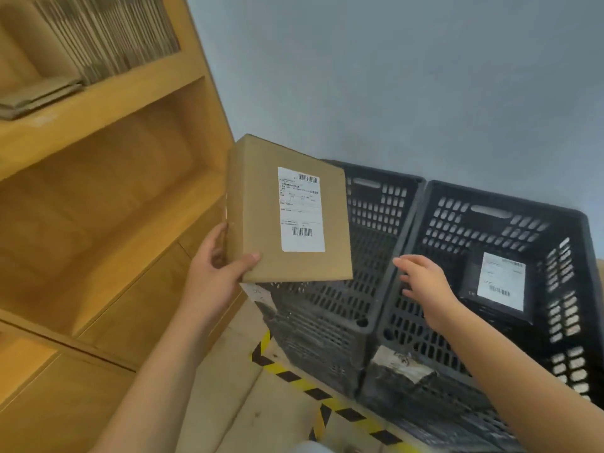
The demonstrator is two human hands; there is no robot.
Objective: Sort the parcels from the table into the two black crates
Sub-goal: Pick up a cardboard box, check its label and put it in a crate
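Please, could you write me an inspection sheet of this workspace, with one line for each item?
Surface: table not in view; tan floor with yellow-black striped tape.
Job's things: brown cardboard parcel with white label, held over the left black plastic crate; the right black plastic crate holds a black parcel with white label.
Clutter: flat brown cardboard sheets on the upper shelf.
Hands: left hand grips the brown parcel's lower corner; right hand is open, holds nothing, over the right crate.
Cables: nothing seen.
Surroundings: wooden shelf unit on the left; grey wall behind the crates.
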